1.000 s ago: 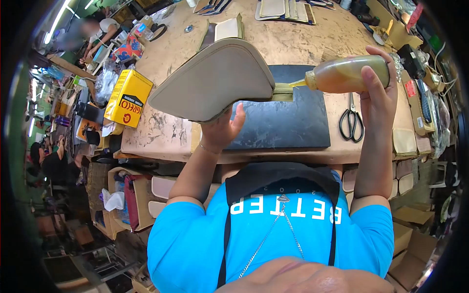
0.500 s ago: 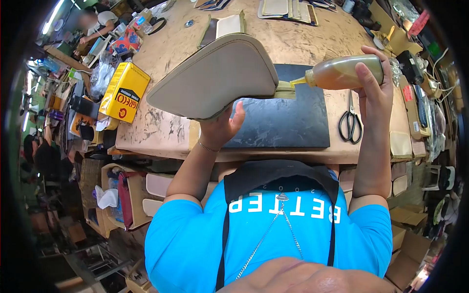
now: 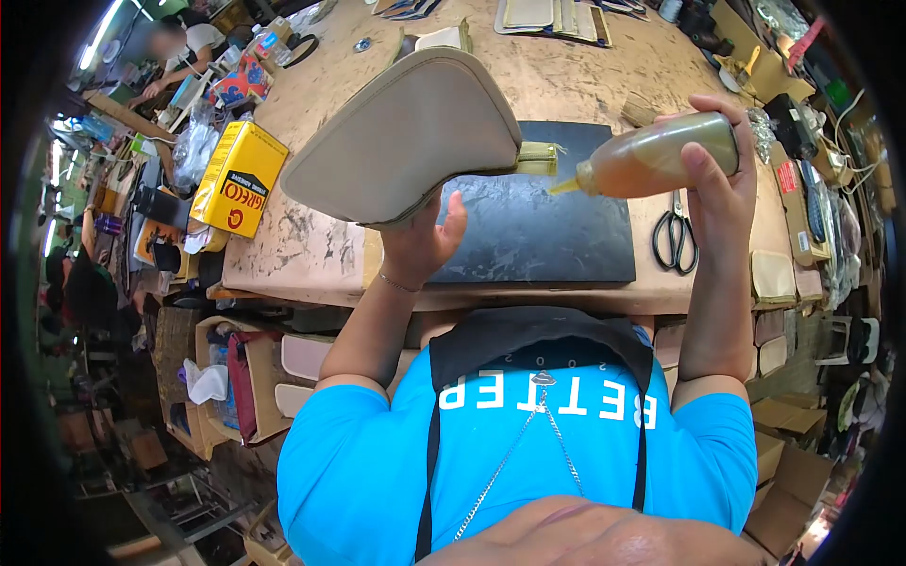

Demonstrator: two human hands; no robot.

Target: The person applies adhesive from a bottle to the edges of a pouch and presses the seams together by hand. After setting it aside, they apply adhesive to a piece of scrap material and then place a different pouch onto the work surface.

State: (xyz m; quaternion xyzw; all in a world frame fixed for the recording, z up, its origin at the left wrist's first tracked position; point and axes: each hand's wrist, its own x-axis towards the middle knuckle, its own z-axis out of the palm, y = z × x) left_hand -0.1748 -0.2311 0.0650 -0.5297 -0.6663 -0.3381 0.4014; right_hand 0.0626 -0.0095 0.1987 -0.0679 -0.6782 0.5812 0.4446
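Observation:
My left hand [image 3: 422, 236] holds up a beige stitched leather pouch [image 3: 406, 137] from below; its thumb shows and most of its fingers are hidden behind the piece. A yellowish zipper end [image 3: 538, 158] sticks out from the pouch's right side. Wrapped in my right hand [image 3: 722, 179] is a squeeze bottle [image 3: 656, 156] with amber liquid inside. Its yellow nozzle [image 3: 563, 188] points left, just below and apart from the zipper end. Beneath both hands lies a black board [image 3: 538, 241] on the worktable.
Black-handled scissors [image 3: 675, 236] lie right of the board. A yellow adhesive can [image 3: 238, 179] stands on the left. Stacked leather pieces [image 3: 557, 17] are at the table's far side [image 3: 604, 71], and a person [image 3: 193, 47] sits at the far left.
The bottle has tilted, its nozzle dropping down and away from the zipper end. The pouch has shifted slightly left and up.

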